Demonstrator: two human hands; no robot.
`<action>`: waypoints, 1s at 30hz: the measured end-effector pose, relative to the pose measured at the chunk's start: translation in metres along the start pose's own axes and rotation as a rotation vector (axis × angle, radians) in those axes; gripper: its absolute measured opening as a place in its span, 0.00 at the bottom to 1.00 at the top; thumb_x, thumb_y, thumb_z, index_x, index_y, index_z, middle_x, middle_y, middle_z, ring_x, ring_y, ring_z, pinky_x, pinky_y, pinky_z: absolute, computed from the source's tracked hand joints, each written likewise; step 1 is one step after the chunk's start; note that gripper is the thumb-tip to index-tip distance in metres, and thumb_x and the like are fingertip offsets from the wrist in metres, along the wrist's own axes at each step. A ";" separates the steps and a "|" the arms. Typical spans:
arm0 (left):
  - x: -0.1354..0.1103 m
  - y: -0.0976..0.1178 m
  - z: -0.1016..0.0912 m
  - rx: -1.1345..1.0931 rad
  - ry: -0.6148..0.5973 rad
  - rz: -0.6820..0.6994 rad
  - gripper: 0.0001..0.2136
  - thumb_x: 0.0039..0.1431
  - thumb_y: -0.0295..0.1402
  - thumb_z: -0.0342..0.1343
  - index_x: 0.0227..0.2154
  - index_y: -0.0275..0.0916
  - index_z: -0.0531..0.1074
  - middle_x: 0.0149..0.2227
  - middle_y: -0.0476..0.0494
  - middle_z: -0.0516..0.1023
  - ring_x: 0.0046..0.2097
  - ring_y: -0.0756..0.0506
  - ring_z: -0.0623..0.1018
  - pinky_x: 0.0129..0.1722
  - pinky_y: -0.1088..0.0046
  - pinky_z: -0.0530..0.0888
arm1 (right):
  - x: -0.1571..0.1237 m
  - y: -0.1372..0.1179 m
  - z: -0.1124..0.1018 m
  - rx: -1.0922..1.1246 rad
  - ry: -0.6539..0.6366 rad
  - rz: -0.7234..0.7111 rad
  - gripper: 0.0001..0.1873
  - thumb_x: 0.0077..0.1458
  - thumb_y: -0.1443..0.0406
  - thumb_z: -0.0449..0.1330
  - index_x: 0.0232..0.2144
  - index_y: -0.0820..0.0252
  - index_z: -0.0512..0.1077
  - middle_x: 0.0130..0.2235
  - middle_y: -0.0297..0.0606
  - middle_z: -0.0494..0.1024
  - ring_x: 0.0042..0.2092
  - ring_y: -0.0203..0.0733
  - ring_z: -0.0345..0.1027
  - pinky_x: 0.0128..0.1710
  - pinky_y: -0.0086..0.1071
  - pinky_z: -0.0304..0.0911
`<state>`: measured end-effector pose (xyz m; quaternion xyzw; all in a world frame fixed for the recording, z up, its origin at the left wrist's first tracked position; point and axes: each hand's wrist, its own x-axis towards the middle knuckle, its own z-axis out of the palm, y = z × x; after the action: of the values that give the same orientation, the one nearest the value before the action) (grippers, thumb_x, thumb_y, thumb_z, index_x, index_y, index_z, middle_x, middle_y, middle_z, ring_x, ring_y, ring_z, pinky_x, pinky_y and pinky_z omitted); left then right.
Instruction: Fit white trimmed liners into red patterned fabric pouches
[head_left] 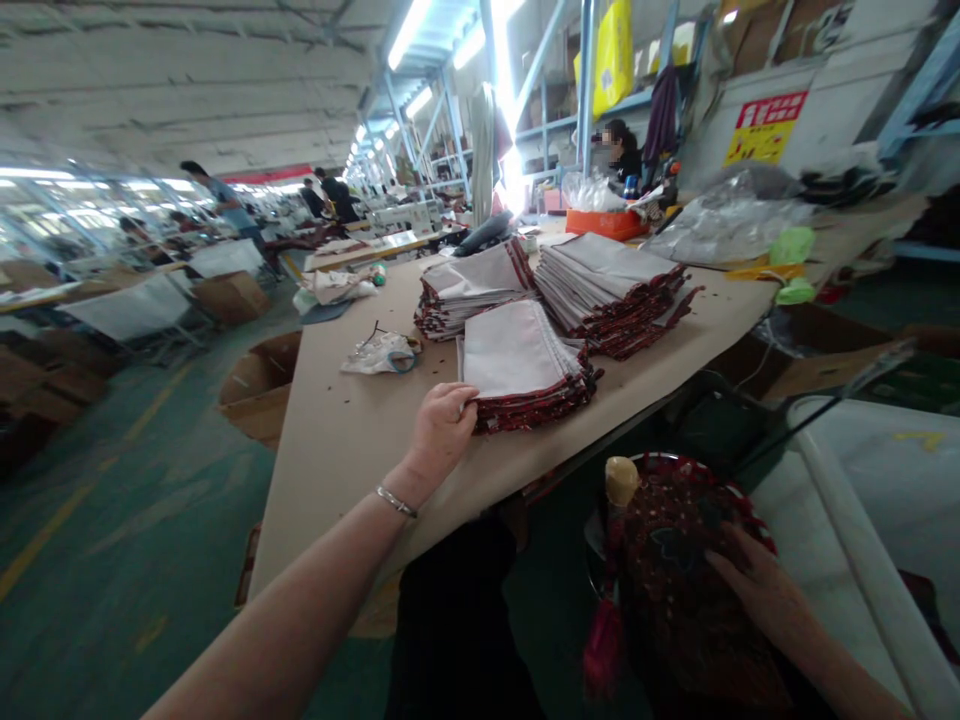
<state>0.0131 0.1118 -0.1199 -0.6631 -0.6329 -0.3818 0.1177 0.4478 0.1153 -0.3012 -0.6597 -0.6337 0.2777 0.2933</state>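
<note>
My left hand (444, 425), with a silver bracelet at the wrist, is closed on the near left corner of a fabric stack (510, 350). That stack shows pale grey-white faces and dark red patterned edges. Behind it lie two similar stacks, one on the left (476, 275) and a taller one on the right (604, 270). Down to the right, my right hand (754, 580) rests with fingers stretched out on a dark red patterned cloth (675, 570) draped over a seat. A pink tassel (604, 640) hangs beside the cloth, somewhat blurred.
The stacks lie on a brown-topped table (352, 440). A crumpled plastic bag (382, 352) is at its left, an orange tray (604, 222) and clear plastic (727, 215) at the back. A white bin (877, 500) stands right, a cardboard box (262, 390) left. Other people are farther back.
</note>
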 end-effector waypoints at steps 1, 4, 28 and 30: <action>0.002 -0.001 0.001 0.021 -0.023 0.015 0.11 0.55 0.28 0.50 0.34 0.37 0.77 0.38 0.41 0.80 0.43 0.44 0.77 0.48 0.65 0.74 | 0.001 -0.001 -0.001 0.020 -0.011 -0.020 0.28 0.42 0.49 0.57 0.43 0.59 0.72 0.46 0.47 0.78 0.48 0.54 0.73 0.50 0.47 0.67; 0.008 -0.001 0.001 0.095 -0.114 0.027 0.12 0.56 0.28 0.48 0.33 0.37 0.77 0.36 0.40 0.80 0.41 0.44 0.77 0.46 0.66 0.74 | 0.009 -0.054 -0.023 0.088 0.004 -0.192 0.21 0.50 0.52 0.55 0.43 0.56 0.71 0.45 0.44 0.77 0.46 0.49 0.73 0.48 0.43 0.68; -0.008 0.098 -0.036 -1.000 0.137 -0.681 0.07 0.46 0.35 0.60 0.28 0.39 0.70 0.24 0.52 0.71 0.24 0.51 0.70 0.19 0.79 0.68 | 0.004 -0.294 -0.034 -0.297 -0.056 -0.823 0.11 0.51 0.75 0.50 0.35 0.61 0.68 0.34 0.41 0.75 0.36 0.42 0.68 0.36 0.31 0.58; -0.021 0.120 -0.044 -1.283 0.094 -0.858 0.12 0.40 0.36 0.67 0.27 0.38 0.71 0.26 0.51 0.73 0.25 0.52 0.72 0.20 0.79 0.70 | -0.021 -0.267 -0.026 -0.216 -0.136 -0.772 0.11 0.51 0.76 0.48 0.30 0.59 0.67 0.30 0.39 0.73 0.33 0.40 0.66 0.34 0.30 0.57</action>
<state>0.1107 0.0476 -0.0642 -0.2815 -0.4836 -0.7139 -0.4209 0.2863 0.1003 -0.0862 -0.3803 -0.8784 0.1222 0.2624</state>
